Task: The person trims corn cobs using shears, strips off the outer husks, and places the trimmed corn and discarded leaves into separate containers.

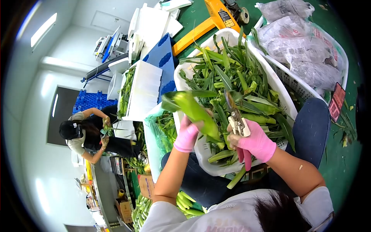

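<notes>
My left hand [186, 135], in a pink glove with bare fingertips, grips an ear of corn [198, 115] in its green husk. The ear leans with its lower end toward the crate, and its leafy top is a little blurred. In my right hand [257, 142], gloved the same way, is a pair of pruning shears [237, 120] with red handles; the blades point up and away from me. Whether the blades are apart I cannot tell. Both hands are above a white plastic crate [211, 168] heaped with green corn husks and leaves [228, 73].
Bagged bundles [301, 38] fill another white basket [342, 50] at the right. A phone [337, 101] stands near my knee. At left, a co-worker [91, 133] handles corn by a white foam box [145, 92]. Corn ears [143, 210] lie below; a yellow pallet jack [199, 33] stands behind.
</notes>
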Motion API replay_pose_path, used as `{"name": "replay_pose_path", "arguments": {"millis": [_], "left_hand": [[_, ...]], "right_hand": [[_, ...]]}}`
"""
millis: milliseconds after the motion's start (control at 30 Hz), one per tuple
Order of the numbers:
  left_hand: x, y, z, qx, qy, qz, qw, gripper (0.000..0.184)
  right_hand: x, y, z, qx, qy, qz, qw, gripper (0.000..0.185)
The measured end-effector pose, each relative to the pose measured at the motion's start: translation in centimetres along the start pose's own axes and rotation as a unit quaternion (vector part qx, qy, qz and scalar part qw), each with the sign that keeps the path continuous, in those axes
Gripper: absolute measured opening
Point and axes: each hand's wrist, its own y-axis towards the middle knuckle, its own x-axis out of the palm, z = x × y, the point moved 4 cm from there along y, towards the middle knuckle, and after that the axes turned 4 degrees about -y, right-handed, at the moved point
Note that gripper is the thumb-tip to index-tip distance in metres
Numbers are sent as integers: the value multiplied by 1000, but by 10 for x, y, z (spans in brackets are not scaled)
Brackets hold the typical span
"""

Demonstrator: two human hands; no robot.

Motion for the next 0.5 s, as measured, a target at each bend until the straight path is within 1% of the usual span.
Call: {"name": "replay_pose_path", "arguments": {"millis": [67,100,133,167,200,233,267,300,333,400,433,467,500], "left_hand": [[-13,8,5,77,-73,59,993,55],[-17,10,8,109,-99,103,984,53],[-20,13,9,141,-124,145,972,50],[-21,14,9,162,-134,169,963,51],[-18,14,9,179,-136,172,959,52],[-15,16,6,208,-155,185,948,50],[-11,17,1,236,-175,198,935,49],[-5,17,-5,249,-203,207,924,45],[2,16,-12,252,-228,224,913,46],[26,8,-27,258,-246,300,885,47],[24,8,-39,271,-230,254,899,51],[25,8,-49,274,-221,282,893,57],[36,8,-50,252,-214,346,878,65]], "right_hand": [[1,0,4,34,67,-30,997,29],[3,7,23,35,95,-55,993,35],[7,9,36,31,100,-48,993,36],[10,10,46,60,86,-39,994,37],[12,10,53,90,72,-27,993,39],[14,9,56,109,59,-40,991,43],[13,9,58,139,43,-58,988,55],[13,11,55,131,33,-56,989,63],[13,12,52,123,23,-52,991,71],[4,21,49,8,-43,2,999,56],[-7,27,41,-28,-132,56,989,67],[-15,28,32,-32,-140,52,988,77],[-23,29,24,-52,-168,75,982,73]]}}
